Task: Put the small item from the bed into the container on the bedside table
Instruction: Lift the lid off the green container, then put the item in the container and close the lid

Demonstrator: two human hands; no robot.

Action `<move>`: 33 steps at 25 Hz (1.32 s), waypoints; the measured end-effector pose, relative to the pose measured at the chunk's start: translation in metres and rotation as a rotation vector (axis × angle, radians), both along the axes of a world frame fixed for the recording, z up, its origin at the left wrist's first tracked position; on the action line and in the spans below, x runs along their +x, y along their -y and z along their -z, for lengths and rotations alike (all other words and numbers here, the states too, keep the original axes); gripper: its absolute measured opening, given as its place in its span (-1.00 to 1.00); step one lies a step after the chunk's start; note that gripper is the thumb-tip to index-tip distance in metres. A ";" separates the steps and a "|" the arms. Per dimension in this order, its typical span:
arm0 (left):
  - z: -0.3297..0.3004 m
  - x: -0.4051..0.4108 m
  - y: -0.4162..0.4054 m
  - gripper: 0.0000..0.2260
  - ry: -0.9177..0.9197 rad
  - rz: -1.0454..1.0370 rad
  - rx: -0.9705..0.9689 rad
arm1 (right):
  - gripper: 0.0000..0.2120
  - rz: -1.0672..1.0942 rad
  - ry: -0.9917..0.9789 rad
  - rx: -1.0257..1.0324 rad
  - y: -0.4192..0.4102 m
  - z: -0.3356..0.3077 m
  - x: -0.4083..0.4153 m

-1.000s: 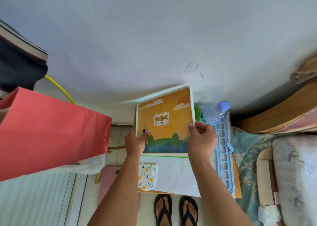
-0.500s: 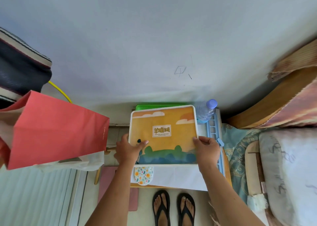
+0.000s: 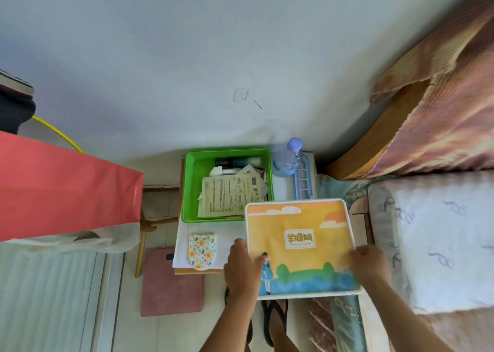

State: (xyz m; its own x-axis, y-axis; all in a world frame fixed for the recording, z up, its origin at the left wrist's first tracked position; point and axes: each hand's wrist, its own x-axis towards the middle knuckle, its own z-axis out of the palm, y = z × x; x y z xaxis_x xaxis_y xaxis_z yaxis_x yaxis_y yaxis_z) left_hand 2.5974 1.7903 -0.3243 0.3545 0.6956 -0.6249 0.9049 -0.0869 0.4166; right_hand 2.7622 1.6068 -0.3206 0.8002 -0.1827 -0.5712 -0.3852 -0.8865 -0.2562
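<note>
I hold a flat orange lid (image 3: 299, 242) with a landscape picture between both hands, in front of and to the right of the container. My left hand (image 3: 242, 269) grips its lower left corner and my right hand (image 3: 370, 265) its lower right edge. The green container (image 3: 189, 191) stands uncovered on the bedside table (image 3: 184, 234), filled with a printed packet, tubes and wrappers. A small flowered pouch (image 3: 201, 250) lies on the white cloth in front of it. The bed (image 3: 441, 231) is at the right; I cannot tell which small item there is meant.
A water bottle (image 3: 287, 158) and a blue slotted tray (image 3: 303, 183) stand right of the container, against the wall. A red paper bag (image 3: 61, 188) hangs at the left. A pink scale (image 3: 171, 285) lies on the floor below the table, near my sandalled feet.
The lid, which covered the green container, has been drawn toward me and to the right, so the container and its contents now show. Both hands kept their grip on it.
</note>
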 end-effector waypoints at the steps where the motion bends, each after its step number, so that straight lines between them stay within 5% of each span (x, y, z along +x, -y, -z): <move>1: 0.005 0.007 0.014 -0.59 0.007 0.055 -0.024 | -0.81 -0.007 -0.039 -0.061 0.014 0.003 0.003; 6: 0.038 0.035 0.055 -0.46 0.068 0.205 -0.261 | -0.65 0.051 -0.102 -0.219 0.053 0.027 0.017; 18: 0.075 0.052 0.039 -0.18 -0.073 0.240 -0.228 | -0.36 0.017 -0.224 -0.003 0.034 0.069 0.008; 23: 0.076 0.050 0.039 -0.24 -0.052 0.280 -0.229 | -0.36 -0.016 -0.221 0.001 0.033 0.068 0.004; 29: 0.052 0.020 0.017 -0.43 -0.199 0.482 -0.112 | -0.50 -0.420 -0.040 -0.266 0.015 0.030 -0.018; 33: 0.037 -0.022 -0.017 -0.59 -0.342 0.599 0.008 | -0.54 -0.784 -0.019 -0.229 -0.016 0.011 -0.049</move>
State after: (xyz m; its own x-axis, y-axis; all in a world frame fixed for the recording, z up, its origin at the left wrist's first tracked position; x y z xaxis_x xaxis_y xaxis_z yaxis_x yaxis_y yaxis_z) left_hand 2.5754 1.8069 -0.3611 0.4627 0.4461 -0.7661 0.7803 -0.6151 0.1132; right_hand 2.7131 1.6228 -0.3317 0.7347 0.3127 -0.6021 0.3662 -0.9298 -0.0360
